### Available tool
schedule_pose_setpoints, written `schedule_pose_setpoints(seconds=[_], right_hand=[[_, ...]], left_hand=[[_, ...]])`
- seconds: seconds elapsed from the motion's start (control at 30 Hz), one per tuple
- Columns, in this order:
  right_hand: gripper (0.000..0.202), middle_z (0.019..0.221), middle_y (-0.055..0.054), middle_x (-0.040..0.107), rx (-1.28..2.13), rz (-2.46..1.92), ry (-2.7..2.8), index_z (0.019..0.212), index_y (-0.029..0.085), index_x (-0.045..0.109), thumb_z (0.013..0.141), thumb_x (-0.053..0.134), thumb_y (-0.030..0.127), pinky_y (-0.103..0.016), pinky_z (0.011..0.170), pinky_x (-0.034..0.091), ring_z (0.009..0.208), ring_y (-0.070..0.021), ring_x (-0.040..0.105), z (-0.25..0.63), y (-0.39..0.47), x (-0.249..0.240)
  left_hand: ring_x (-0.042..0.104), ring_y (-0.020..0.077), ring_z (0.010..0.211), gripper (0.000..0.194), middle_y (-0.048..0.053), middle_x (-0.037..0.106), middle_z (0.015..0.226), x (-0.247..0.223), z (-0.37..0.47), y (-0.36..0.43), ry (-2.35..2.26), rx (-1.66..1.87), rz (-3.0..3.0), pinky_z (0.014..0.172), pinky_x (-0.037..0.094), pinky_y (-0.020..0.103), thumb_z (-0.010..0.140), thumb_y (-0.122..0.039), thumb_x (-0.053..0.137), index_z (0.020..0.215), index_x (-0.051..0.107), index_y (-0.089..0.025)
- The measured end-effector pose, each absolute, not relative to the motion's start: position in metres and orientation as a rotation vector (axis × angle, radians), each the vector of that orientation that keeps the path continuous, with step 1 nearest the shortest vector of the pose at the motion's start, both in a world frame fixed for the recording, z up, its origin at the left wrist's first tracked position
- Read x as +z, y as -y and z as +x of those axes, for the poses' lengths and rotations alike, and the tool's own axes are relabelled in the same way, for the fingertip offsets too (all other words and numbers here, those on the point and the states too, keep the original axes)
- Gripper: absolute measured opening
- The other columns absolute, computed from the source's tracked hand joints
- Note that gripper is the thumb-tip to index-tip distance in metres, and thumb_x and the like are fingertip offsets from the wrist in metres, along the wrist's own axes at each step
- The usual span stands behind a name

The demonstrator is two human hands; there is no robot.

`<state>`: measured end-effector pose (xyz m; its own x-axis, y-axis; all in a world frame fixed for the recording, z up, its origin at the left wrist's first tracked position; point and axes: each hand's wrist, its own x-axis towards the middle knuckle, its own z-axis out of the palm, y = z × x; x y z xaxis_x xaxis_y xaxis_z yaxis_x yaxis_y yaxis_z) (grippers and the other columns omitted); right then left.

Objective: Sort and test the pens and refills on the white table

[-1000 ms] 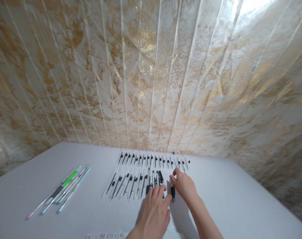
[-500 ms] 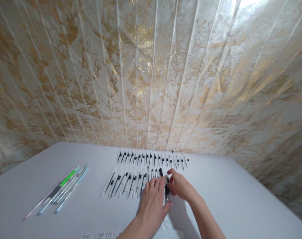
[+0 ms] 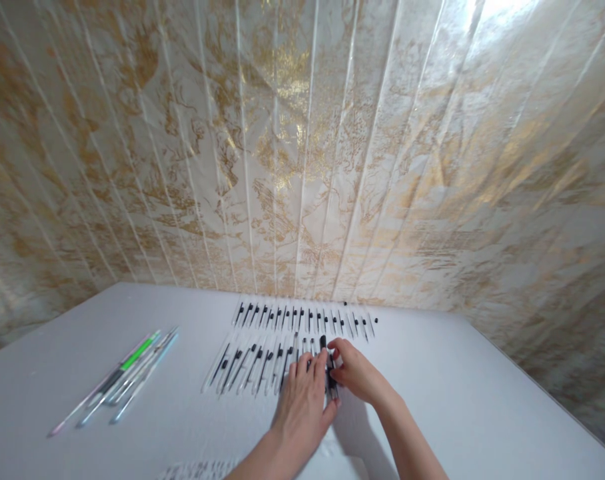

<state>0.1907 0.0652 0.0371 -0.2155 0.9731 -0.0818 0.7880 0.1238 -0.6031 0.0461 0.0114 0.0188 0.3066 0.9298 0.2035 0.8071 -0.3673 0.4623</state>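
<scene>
My left hand lies palm down over the near row of pens, fingers stretched out and thumb spread, its tips covering part of that row. Just to its right, my right hand pinches a dark pen at the right end of the row. The pen lies roughly lengthwise away from me, close beside the left hand's fingers and thumb. A black cap or pen end shows beyond the left fingertips. Clear pens with black parts make up the row; several have black caps beside thin dark refills.
A far row of similar clear and black pieces runs along the table's back edge. Loose coloured pens, one with a bright green band, lie at the left. A sheet with dark marks sits at the front. A gold-patterned curtain hangs behind.
My right hand and the dark pen have shifted slightly left, closer to the left hand. The left hand has moved a little left too.
</scene>
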Motion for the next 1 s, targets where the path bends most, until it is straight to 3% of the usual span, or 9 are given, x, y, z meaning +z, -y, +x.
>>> schedule_pose_setpoints(seconds=[0.4,0.63,0.73,0.8,0.9,1.0], right_hand=[[0.046,0.101,-0.006,0.059,0.813,-1.735,2.005,0.106,0.015,0.052,0.063,0.048,-0.003,-0.02,0.06,0.044,0.067,-0.0108,0.061,0.196,-0.068,0.032],[0.046,0.099,-0.004,0.058,0.896,-1.726,2.011,0.106,0.017,0.05,0.065,0.045,-0.002,-0.019,0.058,0.044,0.064,-0.0098,0.06,0.198,-0.069,0.035],[0.045,0.098,-0.004,0.059,0.942,-1.717,2.031,0.106,0.017,0.05,0.065,0.043,-0.002,-0.02,0.058,0.044,0.062,-0.0094,0.059,0.198,-0.068,0.039],[0.041,0.101,-0.006,0.059,0.955,-1.718,2.037,0.107,0.016,0.051,0.069,0.043,0.001,-0.021,0.059,0.045,0.062,-0.01,0.059,0.2,-0.068,0.043],[0.034,0.106,-0.009,0.058,0.947,-1.713,2.029,0.109,0.017,0.051,0.077,0.044,0.01,-0.024,0.061,0.047,0.066,-0.0124,0.06,0.208,-0.067,0.051],[0.031,0.107,-0.01,0.059,0.915,-1.702,1.994,0.11,0.017,0.051,0.08,0.045,0.017,-0.027,0.063,0.049,0.07,-0.0151,0.061,0.219,-0.068,0.057]], left_hand=[[0.031,0.0294,0.132,0.076,0.01,0.045,0.141,0.021,0.042,-0.012,-1.617,0.548,2.308,0.109,0.025,0.046,0.077,-0.015,0.057,0.146,0.023,-0.015],[0.031,0.0266,0.132,0.074,0.008,0.044,0.142,0.037,0.036,-0.009,-1.605,0.624,2.299,0.109,0.026,0.043,0.079,-0.025,0.059,0.144,0.024,-0.017],[0.036,0.0203,0.127,0.061,0.004,0.049,0.136,0.056,0.008,-0.022,-1.787,0.694,2.321,0.105,0.032,0.032,0.08,-0.027,0.058,0.137,0.035,-0.02],[0.041,0.0182,0.12,0.04,0.003,0.054,0.126,0.069,-0.025,-0.034,-1.931,0.702,2.289,0.1,0.034,0.028,0.082,-0.025,0.056,0.121,0.049,-0.021],[0.047,0.0213,0.108,0.018,0.005,0.057,0.112,0.081,-0.091,-0.047,-2.169,0.657,2.194,0.093,0.037,0.032,0.083,-0.022,0.051,0.1,0.057,-0.019],[0.047,0.0263,0.103,0.016,0.008,0.057,0.106,0.084,-0.159,-0.045,-2.422,0.558,2.058,0.089,0.037,0.037,0.084,-0.021,0.047,0.091,0.061,-0.019]])
